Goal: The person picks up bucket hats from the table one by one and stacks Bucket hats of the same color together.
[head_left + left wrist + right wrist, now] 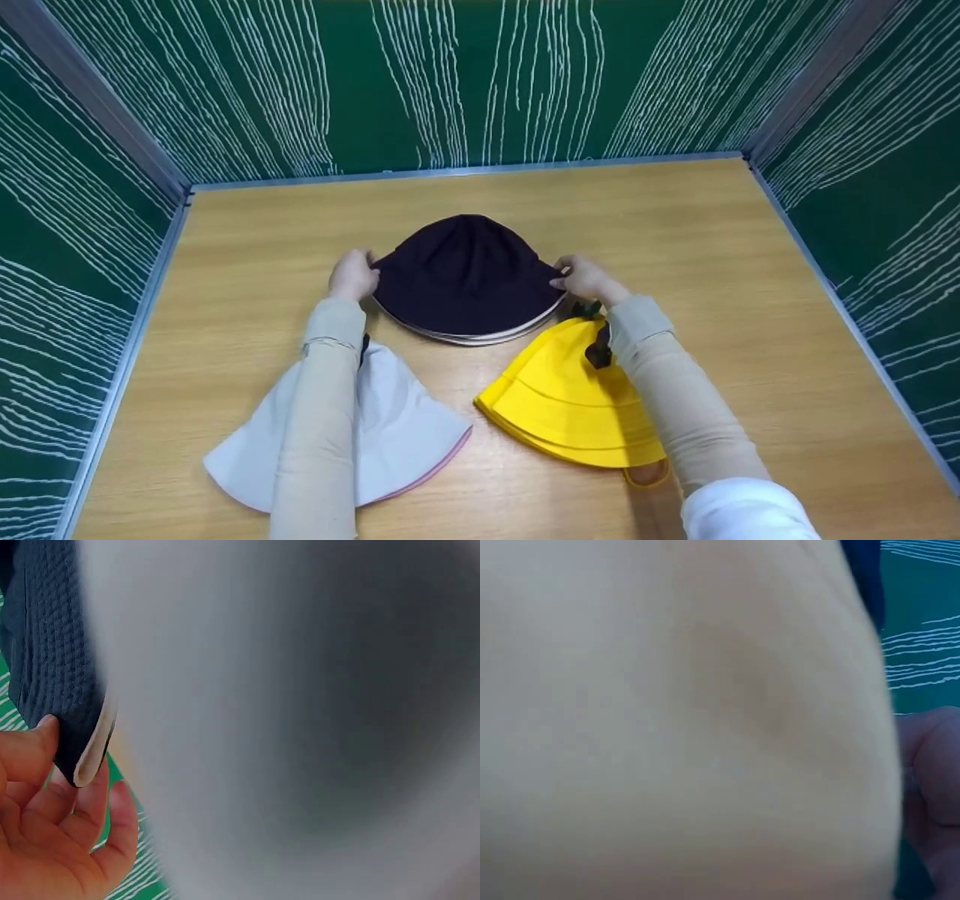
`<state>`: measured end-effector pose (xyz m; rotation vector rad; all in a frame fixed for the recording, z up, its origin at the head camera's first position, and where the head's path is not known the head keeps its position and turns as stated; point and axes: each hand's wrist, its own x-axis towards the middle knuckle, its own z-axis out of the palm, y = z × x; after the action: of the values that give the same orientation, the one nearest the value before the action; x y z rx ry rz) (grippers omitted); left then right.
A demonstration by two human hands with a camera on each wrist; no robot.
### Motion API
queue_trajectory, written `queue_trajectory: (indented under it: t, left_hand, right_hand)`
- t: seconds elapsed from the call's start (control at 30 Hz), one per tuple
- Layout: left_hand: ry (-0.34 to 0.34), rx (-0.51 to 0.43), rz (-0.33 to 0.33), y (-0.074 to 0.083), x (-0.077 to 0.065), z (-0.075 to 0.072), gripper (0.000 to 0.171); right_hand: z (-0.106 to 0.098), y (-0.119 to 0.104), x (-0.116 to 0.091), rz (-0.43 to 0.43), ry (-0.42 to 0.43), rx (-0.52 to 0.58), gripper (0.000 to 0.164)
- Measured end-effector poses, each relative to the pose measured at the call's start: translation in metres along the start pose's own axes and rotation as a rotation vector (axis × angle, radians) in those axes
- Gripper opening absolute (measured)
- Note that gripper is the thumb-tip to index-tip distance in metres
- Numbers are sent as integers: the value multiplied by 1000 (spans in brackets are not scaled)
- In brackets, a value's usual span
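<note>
A dark navy bucket hat (469,277) with a pale inner edge lies folded flat at the middle of the table. My left hand (354,275) pinches its left brim corner; in the left wrist view the thumb lies on the textured navy cloth and the fingers are beneath. At the opposite corner, my right hand (589,279) pinches the brim between thumb and fingers. Under my left forearm lies a pale grey hat (405,435) with a pink edge. A yellow hat (562,397) with dark trim rests partly below my right forearm. A blurred surface fills most of both wrist views.
The wooden table (787,375) is bounded by a metal edge strip (465,171) at the back and sides. Green panels (352,90) with white wavy lines stand behind and on both sides. A small loop (646,474) pokes out below the yellow hat.
</note>
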<state>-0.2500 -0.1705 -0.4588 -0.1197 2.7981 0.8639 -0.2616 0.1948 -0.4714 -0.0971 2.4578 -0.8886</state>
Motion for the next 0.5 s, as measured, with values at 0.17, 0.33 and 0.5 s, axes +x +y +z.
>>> queue_trajectory:
  t: [0.17, 0.33, 0.5]
  left_hand:
    - [19, -3, -58, -4, 0, 4, 17]
    - [9, 29, -101, -8, 2, 10, 20]
    - [-23, 64, -138, -11, 6, 17, 25]
  right_hand:
    - [4, 4, 4, 49, 26, -23, 31]
    - [6, 3, 6, 92, 51, -69, 32]
    - [9, 0, 7, 125, 142, -234, 35]
